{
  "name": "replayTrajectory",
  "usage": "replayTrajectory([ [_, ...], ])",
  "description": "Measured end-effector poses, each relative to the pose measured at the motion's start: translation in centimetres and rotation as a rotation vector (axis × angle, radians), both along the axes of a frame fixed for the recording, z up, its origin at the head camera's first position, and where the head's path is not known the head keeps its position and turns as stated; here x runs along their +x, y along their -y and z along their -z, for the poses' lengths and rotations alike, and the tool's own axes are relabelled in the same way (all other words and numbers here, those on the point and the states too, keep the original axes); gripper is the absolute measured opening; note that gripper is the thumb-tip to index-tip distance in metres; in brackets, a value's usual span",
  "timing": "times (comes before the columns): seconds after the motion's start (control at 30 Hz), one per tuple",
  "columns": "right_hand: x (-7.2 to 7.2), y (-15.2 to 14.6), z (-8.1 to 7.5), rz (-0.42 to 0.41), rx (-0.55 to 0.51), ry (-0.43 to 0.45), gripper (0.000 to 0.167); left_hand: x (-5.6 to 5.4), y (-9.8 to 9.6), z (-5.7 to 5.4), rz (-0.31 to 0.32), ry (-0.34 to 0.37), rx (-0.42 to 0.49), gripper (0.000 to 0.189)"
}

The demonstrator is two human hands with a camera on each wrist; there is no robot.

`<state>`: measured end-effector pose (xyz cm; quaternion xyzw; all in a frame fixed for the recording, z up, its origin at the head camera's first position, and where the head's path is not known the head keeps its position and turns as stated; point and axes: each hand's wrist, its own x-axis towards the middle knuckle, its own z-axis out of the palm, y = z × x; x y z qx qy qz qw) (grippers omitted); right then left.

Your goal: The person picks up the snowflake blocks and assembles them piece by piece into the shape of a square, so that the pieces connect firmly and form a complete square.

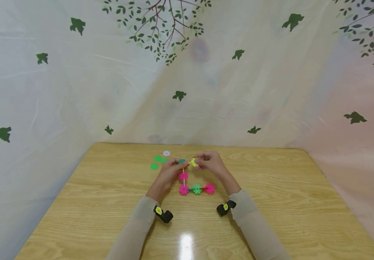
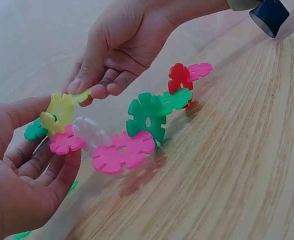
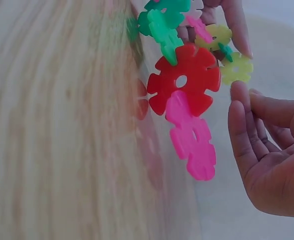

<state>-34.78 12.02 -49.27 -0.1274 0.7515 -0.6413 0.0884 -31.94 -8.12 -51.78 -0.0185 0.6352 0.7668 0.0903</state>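
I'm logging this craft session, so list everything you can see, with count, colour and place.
Pink discs: three, pink, in the linked chain
Dark green discs: two, dark green, in the chain
Light green disc: one, light green, in the chain
Red disc: one, red, in the chain
Linked white disc: one, white, in the chain
Yellow discs: apparently three, yellow, by the fingertips
Loose green discs: at least three, green, left of the left hand
Loose white disc: one, white, beyond those
Table: one, wood-toned, underneath
Backdrop: off-white, printed with dark green shapes and branches, behind
Wrist devices: two, black, one per wrist
Sleeves: two, beige, forearms
Left hand: one, bare, holding the chain
Right hand: one, bare, pinching yellow
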Motion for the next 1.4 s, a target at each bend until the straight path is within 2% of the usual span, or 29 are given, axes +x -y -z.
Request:
replayTrajectory([
  [0.4, 0.1, -0.2, -0.2, -0.008, -0.016, -0.021, 0.025, 0.2, -0.1, -0.2, 0.004, -0.016, 0.076, 0.009],
  [0.6, 0.1, -0.3, 0.1, -0.019, -0.049, -0.028, 0.026, 0.2, -0.2, -0.2, 0.036, -0.035, 0.096, 0.012],
  [0.7, 0.2, -0.1, 0.0, -0.014, -0.057, -0.030, 0.026, 0.0, -0.1, -0.4, 0.055, -0.022, 0.097, 0.011],
  [0.87, 0.2, 0.6, 0.0, -0.037, -0.053, -0.013, 0.029, -0.2, 0.9, -0.5, 0.122, -0.010, 0.051, 0.007],
  [1.0, 0.3, 1.1, 0.1, -0.063, -0.016, -0.021, 0.028, -0.2, 1.9, -0.6, 0.182, -0.034, -0.014, 0.021],
  [1.13, 0.4, 1.3, 0.0, -0.085, 0.037, -0.038, 0.031, -0.4, 2.8, -0.6, 0.195, -0.027, -0.061, 0.029],
  [1.27, 0.1, 1.3, -0.5, -0.084, 0.113, -0.054, 0.033, -0.5, 3.4, -0.6, 0.189, 0.007, -0.054, 0.021],
  [1.4, -1.0, 1.3, -1.3, -0.111, 0.230, -0.096, 0.032, -0.5, 3.9, -0.7, 0.239, 0.050, -0.032, 0.014],
])
